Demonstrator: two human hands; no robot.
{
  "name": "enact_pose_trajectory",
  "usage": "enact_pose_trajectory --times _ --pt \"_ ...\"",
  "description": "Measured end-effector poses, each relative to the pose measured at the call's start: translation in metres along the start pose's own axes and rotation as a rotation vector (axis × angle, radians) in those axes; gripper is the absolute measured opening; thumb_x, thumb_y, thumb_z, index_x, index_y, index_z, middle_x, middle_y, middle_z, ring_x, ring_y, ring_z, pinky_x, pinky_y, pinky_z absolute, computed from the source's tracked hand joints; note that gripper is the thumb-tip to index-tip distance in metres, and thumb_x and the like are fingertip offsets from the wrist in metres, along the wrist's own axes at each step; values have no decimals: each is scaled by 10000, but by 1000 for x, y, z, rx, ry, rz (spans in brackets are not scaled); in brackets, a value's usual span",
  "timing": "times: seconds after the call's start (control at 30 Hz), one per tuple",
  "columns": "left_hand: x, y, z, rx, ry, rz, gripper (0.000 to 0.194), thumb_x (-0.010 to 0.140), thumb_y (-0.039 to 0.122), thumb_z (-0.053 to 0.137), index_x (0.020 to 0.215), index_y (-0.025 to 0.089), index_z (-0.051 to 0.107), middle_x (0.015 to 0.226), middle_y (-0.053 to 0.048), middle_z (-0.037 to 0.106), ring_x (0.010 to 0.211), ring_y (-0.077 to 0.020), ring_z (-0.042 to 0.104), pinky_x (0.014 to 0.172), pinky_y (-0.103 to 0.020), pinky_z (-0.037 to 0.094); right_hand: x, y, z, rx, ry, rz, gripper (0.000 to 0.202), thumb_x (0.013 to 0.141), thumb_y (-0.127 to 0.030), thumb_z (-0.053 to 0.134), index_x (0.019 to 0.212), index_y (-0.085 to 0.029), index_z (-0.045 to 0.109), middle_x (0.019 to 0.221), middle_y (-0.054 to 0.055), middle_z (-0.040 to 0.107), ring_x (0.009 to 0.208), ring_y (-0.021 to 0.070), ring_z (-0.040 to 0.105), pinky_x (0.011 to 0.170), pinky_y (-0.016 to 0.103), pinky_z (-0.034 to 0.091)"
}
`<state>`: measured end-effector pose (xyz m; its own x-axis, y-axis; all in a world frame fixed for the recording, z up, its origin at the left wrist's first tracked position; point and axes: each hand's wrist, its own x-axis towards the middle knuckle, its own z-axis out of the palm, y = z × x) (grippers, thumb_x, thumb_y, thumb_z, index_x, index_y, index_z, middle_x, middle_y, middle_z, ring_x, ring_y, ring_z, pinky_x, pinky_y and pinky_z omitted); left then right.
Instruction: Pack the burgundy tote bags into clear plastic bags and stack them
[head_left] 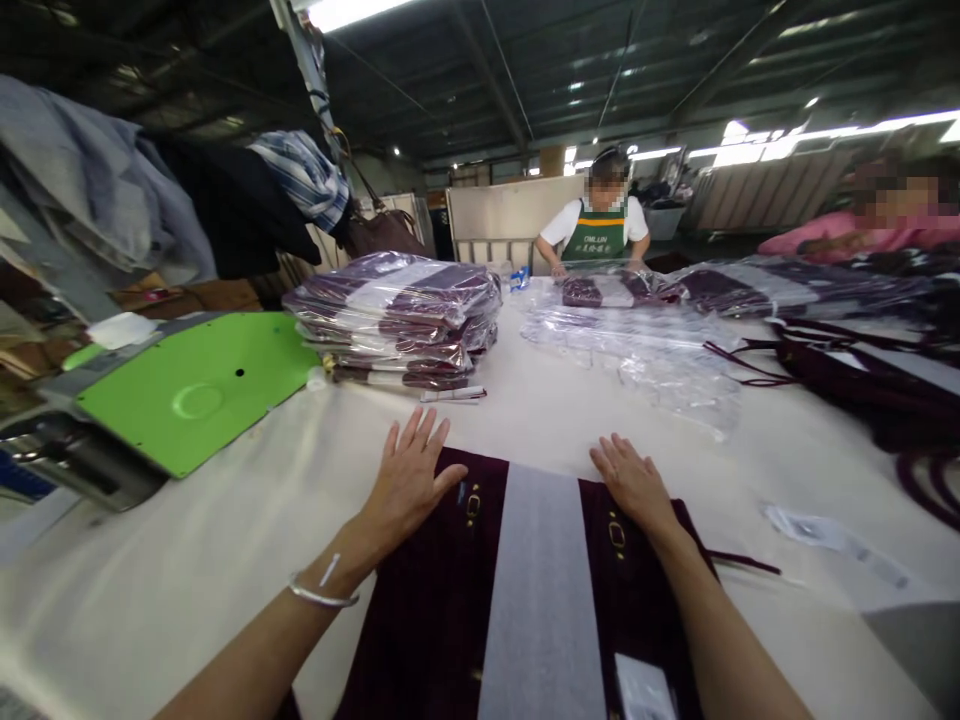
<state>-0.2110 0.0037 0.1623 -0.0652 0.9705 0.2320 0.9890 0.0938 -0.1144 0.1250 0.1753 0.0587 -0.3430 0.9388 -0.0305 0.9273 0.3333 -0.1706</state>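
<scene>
A dark maroon fabric item [431,590] lies flat on the table right before me, with a pale grey-white strip [544,590] running down its middle. Gold-coloured oval fittings show on both sides of the strip. My left hand [416,465], a silver bangle on its wrist, rests spread over the item's far left corner. Across from it, my right hand [632,485] lies flat with fingers stretched along the far right corner. A small white label or card [643,688] sits on the near right part. From the right edge sticks out a thin maroon cord [742,562].
A stack of plastic-wrapped maroon items [397,310] stands beyond my left hand. Left are a green panel [202,385] and a dark flask [82,460]. Clear plastic bags [637,345] and strapped maroon items [847,370] lie right. A co-worker in a green apron [600,238] stands opposite.
</scene>
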Motion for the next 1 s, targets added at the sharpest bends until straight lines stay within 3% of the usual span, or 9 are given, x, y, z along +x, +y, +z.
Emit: enact_pose_trajectory --times 0.07,0.13,0.3,0.43,0.53,0.63,0.77,0.9,1.0 --pt "-1 6 11 -17 26 25 686 1006 556 427 1606 236 332 1687 -91 240 1579 -309 156 1270 -567 147 0 -1 -1 42 6 48 547 1076 -363 251 1574 -193 400 1682 112 269 1567 267 197 1235 557 203" --pt "-9 4 38 -73 -95 -13 658 1021 501 396 1612 225 309 1679 -98 250 1554 -297 254 1254 -565 213 0 -3 -4 116 21 92 567 1077 -393 246 1581 -170 381 1680 119 270 1568 250 197 1242 539 200" --pt "-12 -30 97 -133 -259 -54 630 1029 472 277 1622 260 273 1677 -53 237 1554 -253 255 1247 -545 237 1 -9 -11 241 51 128 578 1079 -438 256 1562 -164 413 1666 126 303 1560 238 226 1244 520 197" --pt "21 -55 84 -24 -329 -19 618 989 485 333 1561 271 430 1621 -42 380 1549 -287 262 1240 -579 221 -2 -13 -13 229 102 114 592 1073 -475 295 1532 -140 463 1648 149 333 1550 277 256 1243 537 180" --pt "66 -48 58 92 -193 48 616 953 488 412 1500 230 527 1594 -85 433 1536 -327 291 1233 -603 210 -4 -15 -13 239 137 99 618 1069 -504 298 1515 -121 488 1629 158 365 1537 294 289 1243 544 185" --pt "127 3 35 119 -5 234 620 961 443 451 1518 174 491 1626 -126 377 1552 -332 247 1252 -587 156 -5 -16 -13 248 163 94 631 1066 -516 300 1512 -113 491 1620 160 378 1535 303 293 1244 554 183" --pt "209 133 23 23 -8 524 648 946 240 480 1577 148 367 1665 -145 295 1565 -305 214 1267 -557 144 -6 -18 -16 271 178 108 620 1066 -504 319 1499 -102 507 1607 165 397 1531 317 298 1241 572 192" --pt "258 266 35 -89 -89 702 635 961 87 335 1595 104 296 1685 -162 229 1578 -271 169 1267 -533 162 -7 -16 -17 278 209 91 595 1066 -485 331 1491 -113 519 1595 161 420 1521 335 314 1233 587 219" --pt "272 331 55 -135 -66 738 578 997 84 263 1566 115 362 1659 -166 305 1555 -258 247 1240 -483 256 -7 -9 -12 288 221 47 545 1056 -436 380 1517 -169 498 1602 140 417 1519 335 321 1231 600 229"
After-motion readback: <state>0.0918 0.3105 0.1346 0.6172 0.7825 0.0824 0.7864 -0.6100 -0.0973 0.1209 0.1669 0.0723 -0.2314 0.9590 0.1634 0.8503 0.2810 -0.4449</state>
